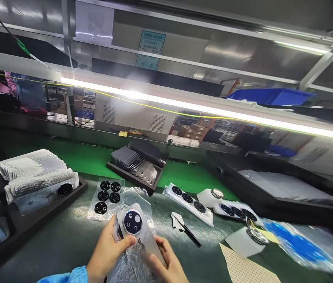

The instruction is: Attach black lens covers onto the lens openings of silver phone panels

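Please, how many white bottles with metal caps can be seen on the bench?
2. One bottle is between the two packs of black discs; the other bottle is beside the beige sheet. I see no others.

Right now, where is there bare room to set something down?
Bare dark tabletop shows between the black tray of silvery panels and the left hand, and between the right hand and the tan dotted sheet. Crowded: around the nearer white metal-topped bottle.
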`<state>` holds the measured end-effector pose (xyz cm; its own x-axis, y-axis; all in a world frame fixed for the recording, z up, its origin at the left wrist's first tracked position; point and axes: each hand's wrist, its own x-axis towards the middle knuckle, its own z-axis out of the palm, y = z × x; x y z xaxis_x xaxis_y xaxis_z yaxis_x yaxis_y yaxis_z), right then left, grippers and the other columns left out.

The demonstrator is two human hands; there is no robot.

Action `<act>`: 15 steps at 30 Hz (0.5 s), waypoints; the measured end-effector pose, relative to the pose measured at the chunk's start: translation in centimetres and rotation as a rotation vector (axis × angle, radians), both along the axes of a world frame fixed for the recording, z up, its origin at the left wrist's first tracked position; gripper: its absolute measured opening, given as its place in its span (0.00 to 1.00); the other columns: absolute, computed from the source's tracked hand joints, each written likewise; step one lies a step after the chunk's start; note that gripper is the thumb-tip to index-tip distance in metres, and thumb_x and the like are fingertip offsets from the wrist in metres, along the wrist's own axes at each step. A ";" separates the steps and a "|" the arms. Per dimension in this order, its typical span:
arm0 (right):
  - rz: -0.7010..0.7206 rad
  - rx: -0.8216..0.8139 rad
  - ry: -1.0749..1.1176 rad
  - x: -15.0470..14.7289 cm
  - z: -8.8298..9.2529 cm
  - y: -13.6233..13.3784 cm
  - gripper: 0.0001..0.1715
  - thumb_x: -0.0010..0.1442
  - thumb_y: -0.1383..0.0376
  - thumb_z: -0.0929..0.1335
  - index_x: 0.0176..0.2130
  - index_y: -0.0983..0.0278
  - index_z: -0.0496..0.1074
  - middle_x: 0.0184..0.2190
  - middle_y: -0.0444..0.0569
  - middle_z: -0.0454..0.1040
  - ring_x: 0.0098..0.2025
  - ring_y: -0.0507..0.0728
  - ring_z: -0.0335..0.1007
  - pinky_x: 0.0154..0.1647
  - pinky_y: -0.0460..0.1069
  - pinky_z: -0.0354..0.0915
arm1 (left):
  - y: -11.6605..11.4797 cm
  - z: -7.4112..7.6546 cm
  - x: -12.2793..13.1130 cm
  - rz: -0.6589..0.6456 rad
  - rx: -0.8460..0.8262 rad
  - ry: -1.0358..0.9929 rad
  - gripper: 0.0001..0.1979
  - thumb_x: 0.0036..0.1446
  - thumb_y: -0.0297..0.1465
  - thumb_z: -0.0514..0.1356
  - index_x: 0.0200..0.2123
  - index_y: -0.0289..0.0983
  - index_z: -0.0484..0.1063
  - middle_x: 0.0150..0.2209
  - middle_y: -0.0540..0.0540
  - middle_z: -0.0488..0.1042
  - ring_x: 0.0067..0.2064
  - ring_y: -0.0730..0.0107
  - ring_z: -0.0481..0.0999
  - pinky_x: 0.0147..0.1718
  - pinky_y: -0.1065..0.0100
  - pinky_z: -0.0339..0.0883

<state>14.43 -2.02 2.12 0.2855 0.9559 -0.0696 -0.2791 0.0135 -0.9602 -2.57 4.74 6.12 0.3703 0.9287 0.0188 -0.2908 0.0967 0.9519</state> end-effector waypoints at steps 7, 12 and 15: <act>-0.024 -0.144 0.293 -3.5 -1.5 -0.2 0.28 0.40 0.51 0.79 0.36 0.64 0.74 0.31 0.50 0.79 0.35 0.63 0.77 0.39 0.56 0.71 | -2.0 -0.1 -2.8 -0.330 -0.303 -0.017 0.26 0.56 0.47 0.63 0.54 0.39 0.69 0.49 0.40 0.76 0.48 0.52 0.78 0.43 0.58 0.71; -0.048 -0.147 0.338 -4.2 -2.7 -1.0 0.30 0.37 0.53 0.80 0.38 0.64 0.76 0.33 0.51 0.81 0.39 0.64 0.78 0.45 0.56 0.71 | -2.6 -1.0 -3.3 -0.210 -0.274 -0.037 0.24 0.50 0.42 0.69 0.47 0.37 0.71 0.42 0.41 0.78 0.43 0.56 0.78 0.43 0.62 0.69; -0.071 -0.163 0.322 -4.5 -3.2 -1.2 0.31 0.36 0.54 0.81 0.38 0.64 0.77 0.32 0.51 0.81 0.41 0.64 0.78 0.47 0.55 0.70 | -2.9 -1.8 -2.7 -0.107 -0.193 -0.041 0.23 0.48 0.40 0.71 0.44 0.37 0.70 0.40 0.44 0.78 0.43 0.58 0.77 0.44 0.63 0.67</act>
<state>9.97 -3.21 -1.06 0.2897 0.9034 -0.3162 -0.5710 -0.1020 -0.8146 -5.25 1.86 4.29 0.4699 0.8718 -0.1383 -0.3073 0.3084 0.9002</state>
